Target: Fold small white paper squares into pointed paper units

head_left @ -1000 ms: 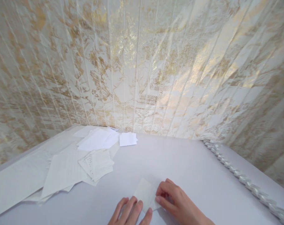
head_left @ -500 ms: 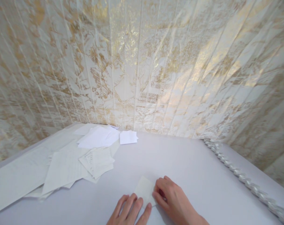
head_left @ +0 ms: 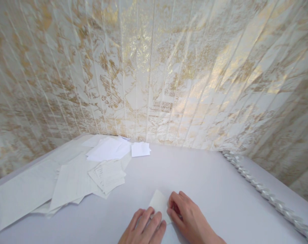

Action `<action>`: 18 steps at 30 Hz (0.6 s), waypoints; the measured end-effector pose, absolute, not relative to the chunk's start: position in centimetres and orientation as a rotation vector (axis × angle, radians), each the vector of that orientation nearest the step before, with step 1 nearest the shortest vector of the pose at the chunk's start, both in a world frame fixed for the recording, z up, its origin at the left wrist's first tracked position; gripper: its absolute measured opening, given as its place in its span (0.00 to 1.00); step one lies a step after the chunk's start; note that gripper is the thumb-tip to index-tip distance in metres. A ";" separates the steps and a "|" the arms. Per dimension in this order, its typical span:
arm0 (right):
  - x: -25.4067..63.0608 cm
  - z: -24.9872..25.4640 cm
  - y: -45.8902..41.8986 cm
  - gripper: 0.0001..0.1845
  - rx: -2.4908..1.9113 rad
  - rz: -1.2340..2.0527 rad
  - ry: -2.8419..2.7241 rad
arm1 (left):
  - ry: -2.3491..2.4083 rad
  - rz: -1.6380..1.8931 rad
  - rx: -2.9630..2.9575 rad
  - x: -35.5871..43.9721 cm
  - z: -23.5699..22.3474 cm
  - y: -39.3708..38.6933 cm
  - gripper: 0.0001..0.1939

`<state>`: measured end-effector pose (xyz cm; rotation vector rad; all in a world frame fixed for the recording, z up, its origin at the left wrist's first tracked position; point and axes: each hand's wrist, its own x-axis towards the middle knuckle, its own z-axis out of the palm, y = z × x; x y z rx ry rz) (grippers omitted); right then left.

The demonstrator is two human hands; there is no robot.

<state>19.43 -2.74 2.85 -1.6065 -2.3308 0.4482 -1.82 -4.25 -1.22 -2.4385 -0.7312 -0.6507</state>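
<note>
A small piece of white paper, seemingly folded, lies on the table in front of me. My left hand rests over its lower left part, fingers stretched out and slightly bent, tips on the paper. At the paper's right edge, the curled fingers and thumb of my right hand pinch the edge. The lower part of the paper is hidden under my left fingers.
Loose printed sheets and smaller paper pieces overlap on the left. White blank papers and a small paper stack lie at the back. A silvery braided strip runs along the right. Behind the table hangs a gold-patterned curtain.
My left hand has slid slightly right and up over the paper, its fingers now closer together. My right hand stays at the paper's edge. The whole view has shifted a little.
</note>
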 end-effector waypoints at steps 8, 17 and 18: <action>19.4 2.8 -2.7 0.10 -1.591 0.475 -2.297 | -0.695 -0.902 -2.391 -0.4 -2.1 -3.6 0.18; 19.9 3.0 -3.2 0.10 -1.514 0.644 -2.206 | -0.629 -0.680 -2.484 -1.1 0.9 -3.8 0.18; 19.9 3.0 -3.2 0.11 -1.515 0.663 -2.197 | -0.632 -0.685 -2.481 -1.0 0.8 -3.8 0.19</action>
